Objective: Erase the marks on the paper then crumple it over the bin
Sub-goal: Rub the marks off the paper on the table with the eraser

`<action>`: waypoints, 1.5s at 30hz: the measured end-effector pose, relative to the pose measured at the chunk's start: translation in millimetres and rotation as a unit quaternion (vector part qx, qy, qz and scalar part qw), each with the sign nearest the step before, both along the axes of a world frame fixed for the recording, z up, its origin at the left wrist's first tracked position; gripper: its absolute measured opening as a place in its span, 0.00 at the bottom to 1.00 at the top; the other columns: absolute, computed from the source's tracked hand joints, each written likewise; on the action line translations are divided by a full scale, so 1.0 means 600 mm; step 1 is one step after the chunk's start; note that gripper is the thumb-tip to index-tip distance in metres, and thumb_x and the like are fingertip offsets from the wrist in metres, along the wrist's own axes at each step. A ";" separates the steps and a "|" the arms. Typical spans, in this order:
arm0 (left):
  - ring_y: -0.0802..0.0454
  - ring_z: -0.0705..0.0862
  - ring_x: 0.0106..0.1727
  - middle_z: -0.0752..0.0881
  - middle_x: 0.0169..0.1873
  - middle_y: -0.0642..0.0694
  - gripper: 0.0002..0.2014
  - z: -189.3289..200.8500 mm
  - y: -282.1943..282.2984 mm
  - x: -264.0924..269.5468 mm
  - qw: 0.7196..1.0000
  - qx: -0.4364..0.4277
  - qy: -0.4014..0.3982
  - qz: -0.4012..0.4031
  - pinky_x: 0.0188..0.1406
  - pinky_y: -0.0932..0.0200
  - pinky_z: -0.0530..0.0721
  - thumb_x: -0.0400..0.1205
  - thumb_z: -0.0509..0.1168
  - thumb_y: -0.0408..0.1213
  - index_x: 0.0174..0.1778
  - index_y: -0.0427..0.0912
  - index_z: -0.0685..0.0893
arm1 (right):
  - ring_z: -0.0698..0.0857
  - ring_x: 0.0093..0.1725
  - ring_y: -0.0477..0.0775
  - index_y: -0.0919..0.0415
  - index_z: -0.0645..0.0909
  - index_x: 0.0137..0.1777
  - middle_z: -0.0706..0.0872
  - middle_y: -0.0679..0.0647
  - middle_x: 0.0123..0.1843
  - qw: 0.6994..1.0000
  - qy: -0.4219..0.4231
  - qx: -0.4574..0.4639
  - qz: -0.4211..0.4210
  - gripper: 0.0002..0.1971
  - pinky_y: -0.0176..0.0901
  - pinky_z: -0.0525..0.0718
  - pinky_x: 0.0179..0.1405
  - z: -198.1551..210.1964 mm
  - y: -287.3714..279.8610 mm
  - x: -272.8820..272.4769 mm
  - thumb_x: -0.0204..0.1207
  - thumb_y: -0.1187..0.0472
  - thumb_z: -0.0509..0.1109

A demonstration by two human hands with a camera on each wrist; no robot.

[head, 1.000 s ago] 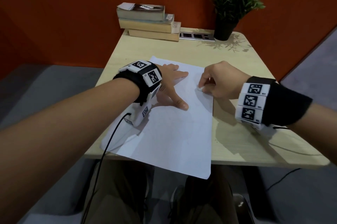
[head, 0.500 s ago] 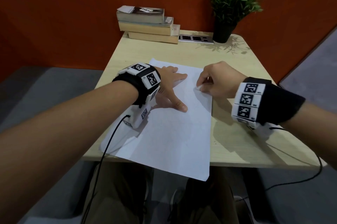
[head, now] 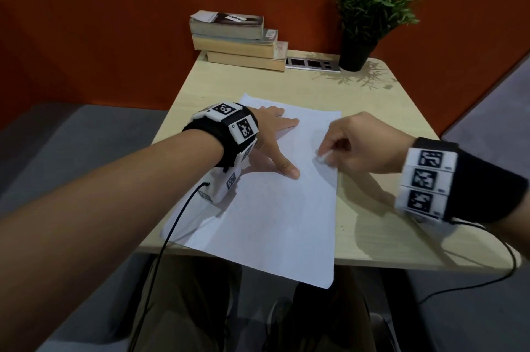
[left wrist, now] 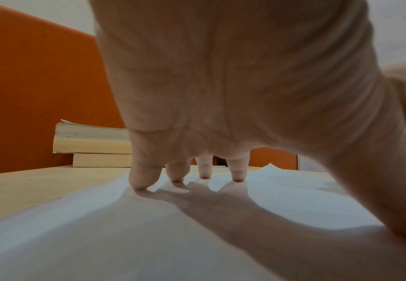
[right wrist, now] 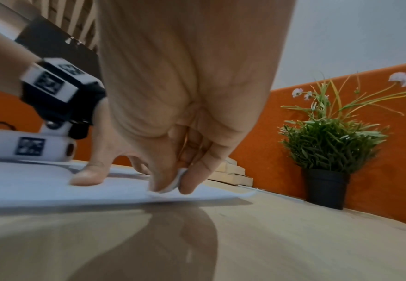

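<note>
A: Hands: left hand flat, fingers spread, pinning paper on table; right hand pinches eraser against sheet's right edge.

B: Erasing step, likely. Next: finish rubbing without tearing; bin unseen.

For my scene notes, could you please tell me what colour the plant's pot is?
The pot is black, clearest in the right wrist view.
</note>
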State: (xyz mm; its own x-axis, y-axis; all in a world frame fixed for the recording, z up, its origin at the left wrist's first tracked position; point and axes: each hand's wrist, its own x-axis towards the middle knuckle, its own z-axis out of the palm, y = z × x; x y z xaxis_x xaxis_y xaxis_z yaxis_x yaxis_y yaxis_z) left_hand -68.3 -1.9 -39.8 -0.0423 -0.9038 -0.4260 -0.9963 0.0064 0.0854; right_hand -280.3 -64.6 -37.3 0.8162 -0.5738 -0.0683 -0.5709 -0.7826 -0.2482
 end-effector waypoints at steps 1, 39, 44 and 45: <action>0.48 0.46 0.89 0.42 0.89 0.50 0.63 0.002 0.001 -0.002 1.000 0.000 -0.003 -0.002 0.84 0.42 0.53 0.62 0.69 0.78 0.89 0.61 0.44 | 0.85 0.43 0.44 0.53 0.92 0.49 0.90 0.45 0.46 1.000 -0.014 -0.014 -0.018 0.07 0.33 0.80 0.45 -0.003 -0.010 0.015 0.73 0.62 0.77; 0.48 0.65 0.83 0.65 0.85 0.50 0.44 0.026 0.018 0.044 1.000 -0.025 -0.008 -0.007 0.77 0.53 0.65 0.75 0.78 0.53 0.86 0.51 0.67 | 0.86 0.48 0.47 0.42 0.85 0.45 0.88 0.41 0.45 0.998 0.025 0.018 -0.051 0.02 0.46 0.87 0.50 -0.011 -0.015 0.066 0.77 0.51 0.76; 0.41 0.82 0.62 0.85 0.59 0.46 0.28 0.009 0.016 0.007 0.997 -0.075 -0.005 -0.035 0.55 0.52 0.79 0.79 0.66 0.63 0.65 0.44 0.84 | 0.85 0.47 0.49 0.45 0.86 0.47 0.88 0.44 0.46 0.998 0.016 0.001 -0.062 0.03 0.48 0.87 0.50 -0.016 -0.010 0.065 0.77 0.49 0.74; 0.41 0.82 0.62 0.83 0.60 0.44 0.41 -0.001 0.021 0.000 0.999 -0.037 -0.017 -0.029 0.58 0.48 0.81 0.72 0.63 0.75 0.65 0.42 0.81 | 0.86 0.47 0.49 0.46 0.87 0.47 0.88 0.44 0.46 0.998 0.005 0.006 -0.058 0.03 0.47 0.87 0.50 -0.015 -0.009 0.065 0.77 0.50 0.75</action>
